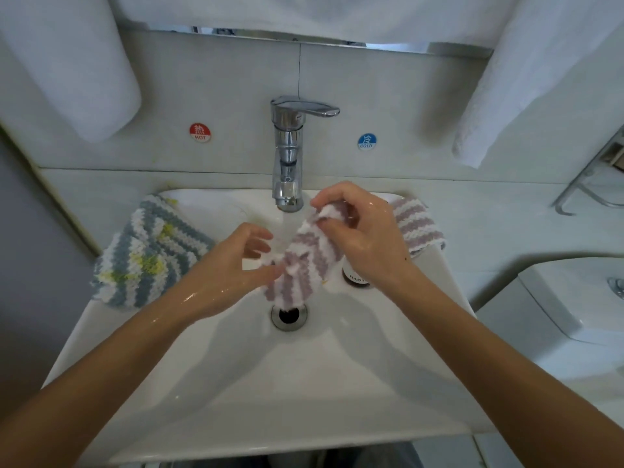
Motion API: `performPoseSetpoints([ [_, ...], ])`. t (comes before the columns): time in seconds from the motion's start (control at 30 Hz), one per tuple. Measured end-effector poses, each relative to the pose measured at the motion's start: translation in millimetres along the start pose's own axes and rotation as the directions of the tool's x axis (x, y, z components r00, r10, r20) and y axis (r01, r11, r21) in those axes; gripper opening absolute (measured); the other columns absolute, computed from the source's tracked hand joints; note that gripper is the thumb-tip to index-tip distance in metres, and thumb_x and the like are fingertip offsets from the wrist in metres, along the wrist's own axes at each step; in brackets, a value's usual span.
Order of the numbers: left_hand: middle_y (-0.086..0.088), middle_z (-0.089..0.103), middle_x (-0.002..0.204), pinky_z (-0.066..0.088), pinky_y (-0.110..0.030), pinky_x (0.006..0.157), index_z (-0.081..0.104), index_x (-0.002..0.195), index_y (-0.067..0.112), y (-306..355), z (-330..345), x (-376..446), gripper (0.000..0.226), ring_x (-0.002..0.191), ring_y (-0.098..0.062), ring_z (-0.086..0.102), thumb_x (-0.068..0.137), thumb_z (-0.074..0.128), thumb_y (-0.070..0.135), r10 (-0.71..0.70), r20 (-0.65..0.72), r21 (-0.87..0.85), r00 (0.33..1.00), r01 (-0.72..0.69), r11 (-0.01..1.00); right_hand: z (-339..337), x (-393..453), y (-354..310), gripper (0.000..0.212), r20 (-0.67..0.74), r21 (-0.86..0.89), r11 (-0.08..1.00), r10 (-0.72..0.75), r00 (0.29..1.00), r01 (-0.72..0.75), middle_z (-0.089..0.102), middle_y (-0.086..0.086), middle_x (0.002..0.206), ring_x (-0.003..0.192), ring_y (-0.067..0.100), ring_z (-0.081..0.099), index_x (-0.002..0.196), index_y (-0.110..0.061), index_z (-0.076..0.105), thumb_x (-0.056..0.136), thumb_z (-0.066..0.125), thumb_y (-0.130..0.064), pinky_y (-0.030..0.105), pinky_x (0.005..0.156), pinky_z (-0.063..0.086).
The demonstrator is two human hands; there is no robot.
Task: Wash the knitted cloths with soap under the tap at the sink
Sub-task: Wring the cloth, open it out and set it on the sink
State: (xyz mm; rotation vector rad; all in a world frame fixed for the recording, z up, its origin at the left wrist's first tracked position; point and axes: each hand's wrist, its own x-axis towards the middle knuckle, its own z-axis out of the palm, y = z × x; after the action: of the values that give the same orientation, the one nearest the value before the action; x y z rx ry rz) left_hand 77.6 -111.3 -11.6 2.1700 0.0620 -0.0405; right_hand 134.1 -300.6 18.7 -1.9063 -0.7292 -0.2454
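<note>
We hold the purple-striped cloth over the sink, just below the tap and above the drain. Our right hand pinches its top edge; our left hand pinches its lower side with thumb and curled fingers. A blue-striped cloth lies on the sink's left rim, and another purple cloth lies on the right.

Head view — close, down over sink
</note>
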Motion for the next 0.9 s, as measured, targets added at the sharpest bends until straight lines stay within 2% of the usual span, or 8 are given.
performPoseSetpoints([
  [0.13, 0.015, 0.062, 0.123, 0.042, -0.023, 0.101, 0.054, 0.127, 0.025, 16, 2, -1, 0.042, 0.116, 0.000, 0.055, 0.087, 0.066, 0.028, 0.151, 0.089, -0.097, 0.985, -0.142, 0.985, 4, 11, -5, 0.028, 0.233, -0.081, 0.997, 0.037, 0.972, -0.018, 0.064, -0.012, 0.094, 0.081, -0.001, 0.056, 0.098, -0.023, 0.066, 0.083, 0.065, 0.000, 0.009, 0.071, 0.042],
  [0.23, 0.003, 0.073, 0.104, 0.053, -0.021, 0.087, 0.067, 0.109, 0.013, 28, 8, 0, 0.019, 0.097, -0.008, 0.068, 0.090, 0.064, 0.009, 0.204, 0.061, -0.260, 0.977, -0.182, 0.948, 3, 14, -9, 0.037, 0.258, -0.058, 0.998, 0.017, 0.966, -0.002, 0.065, -0.009, 0.106, 0.090, 0.001, 0.059, 0.107, -0.028, 0.062, 0.083, 0.065, 0.000, 0.012, 0.076, 0.047],
  [0.33, -0.006, 0.072, 0.083, 0.054, -0.024, 0.070, 0.067, 0.091, 0.004, 31, 5, 5, 0.005, 0.076, -0.015, 0.069, 0.087, 0.068, 0.007, 0.212, -0.034, -0.214, 0.977, -0.215, 0.953, -7, 16, -11, 0.034, 0.254, -0.140, 0.990, 0.007, 0.967, 0.029, 0.062, -0.019, 0.099, 0.082, -0.004, 0.058, 0.110, -0.030, 0.061, 0.085, 0.069, -0.009, 0.010, 0.071, 0.044],
  [0.5, -0.005, 0.059, 0.071, 0.046, -0.024, 0.051, 0.063, 0.088, 0.007, 30, -12, 10, 0.020, 0.060, -0.010, 0.055, 0.087, 0.071, 0.026, 0.130, 0.068, -0.065, 0.989, -0.126, 0.990, -21, 19, -13, 0.037, 0.291, -0.369, 0.925, 0.020, 0.956, 0.093, 0.065, -0.013, 0.102, 0.087, 0.004, 0.057, 0.120, -0.019, 0.065, 0.084, 0.074, -0.022, 0.018, 0.080, 0.045],
  [0.6, -0.019, 0.067, 0.095, 0.054, -0.040, 0.071, 0.065, 0.098, 0.004, 23, -23, 11, 0.038, 0.076, -0.020, 0.064, 0.078, 0.072, 0.036, 0.104, 0.281, 0.055, 0.954, -0.125, 0.991, -22, 19, -15, 0.027, 0.243, -0.336, 0.939, 0.017, 0.970, 0.068, 0.068, -0.006, 0.098, 0.085, 0.006, 0.057, 0.109, -0.016, 0.070, 0.083, 0.075, -0.020, 0.015, 0.076, 0.042],
  [0.67, -0.022, 0.067, 0.099, 0.052, -0.037, 0.075, 0.066, 0.100, -0.001, 18, -20, 10, 0.030, 0.078, -0.018, 0.062, 0.083, 0.074, 0.023, 0.107, 0.347, 0.103, 0.932, -0.152, 0.983, -22, 19, -16, 0.008, 0.191, -0.288, 0.956, 0.009, 0.981, 0.047, 0.067, -0.002, 0.083, 0.077, 0.011, 0.055, 0.093, -0.017, 0.071, 0.085, 0.072, -0.017, 0.018, 0.068, 0.042],
  [0.77, -0.013, 0.070, 0.102, 0.050, -0.031, 0.083, 0.068, 0.103, 0.001, 12, -11, 9, 0.021, 0.087, -0.018, 0.065, 0.088, 0.070, 0.015, 0.117, 0.299, 0.124, 0.947, -0.160, 0.979, -26, 21, -17, 0.010, 0.148, -0.260, 0.965, 0.017, 0.989, 0.022, 0.057, -0.002, 0.067, 0.062, 0.011, 0.047, 0.081, -0.016, 0.063, 0.090, 0.065, -0.017, 0.020, 0.057, 0.037],
  [0.9, -0.023, 0.064, 0.099, 0.047, -0.053, 0.091, 0.061, 0.091, 0.005, 4, -13, 10, 0.016, 0.088, -0.033, 0.062, 0.091, 0.066, 0.020, 0.083, 0.122, 0.027, 0.989, -0.086, 0.996, -35, 20, -13, 0.017, 0.203, -0.309, 0.951, 0.065, 0.977, 0.001, 0.056, 0.009, 0.070, 0.060, 0.011, 0.044, 0.085, -0.012, 0.057, 0.097, 0.055, -0.023, 0.022, 0.054, 0.035],
])
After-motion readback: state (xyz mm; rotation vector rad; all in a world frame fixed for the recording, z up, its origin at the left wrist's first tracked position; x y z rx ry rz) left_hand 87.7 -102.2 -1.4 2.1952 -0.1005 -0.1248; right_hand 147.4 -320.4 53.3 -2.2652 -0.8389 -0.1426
